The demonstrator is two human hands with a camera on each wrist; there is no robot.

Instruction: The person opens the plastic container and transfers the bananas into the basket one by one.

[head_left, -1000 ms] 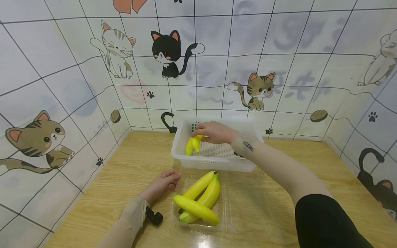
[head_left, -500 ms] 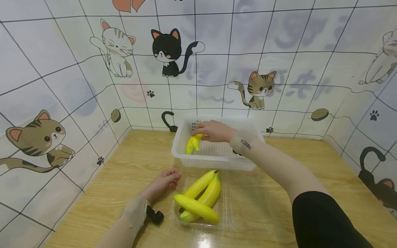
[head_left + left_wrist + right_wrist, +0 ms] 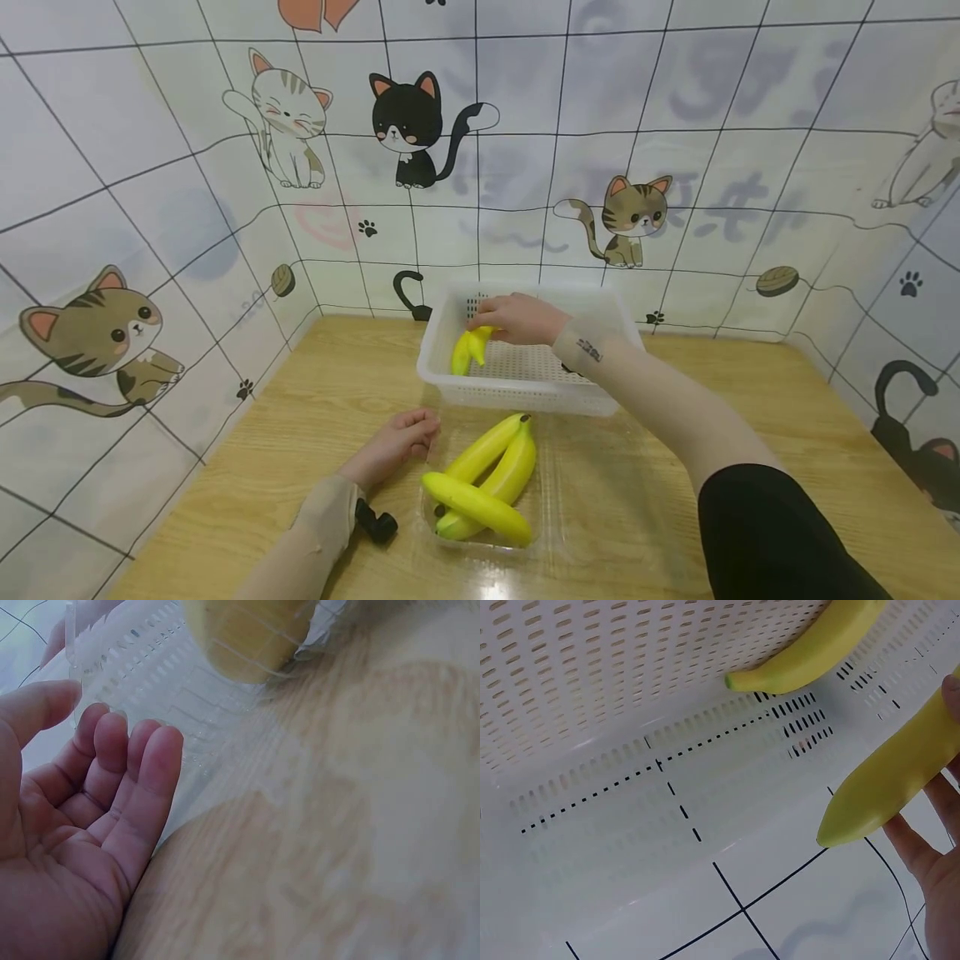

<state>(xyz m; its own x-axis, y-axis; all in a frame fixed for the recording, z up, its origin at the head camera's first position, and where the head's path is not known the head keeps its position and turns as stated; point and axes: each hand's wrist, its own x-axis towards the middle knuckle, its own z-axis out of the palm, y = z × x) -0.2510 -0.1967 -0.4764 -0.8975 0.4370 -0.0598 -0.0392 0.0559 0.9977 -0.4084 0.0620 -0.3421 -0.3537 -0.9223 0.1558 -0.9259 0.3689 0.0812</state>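
Note:
In the head view, my right hand reaches into a white perforated basket and grips a banana. The right wrist view shows this held banana raised off the basket floor, while another banana lies against the basket's inner wall. My left hand is at the left edge of a clear plastic box, its thumb and fingertips pinching the thin rim, as the left wrist view shows. Inside the box, two bananas lie joined at the stem end, with a single banana across them.
The wooden table carries both containers, the basket standing behind the clear box. A wall covering with printed cats and grid lines rises behind and on both sides. A small black camera is strapped to the left wrist.
The view shifts very slightly. Both hands keep their places: the right stays on the banana in the basket and the left at the clear box.

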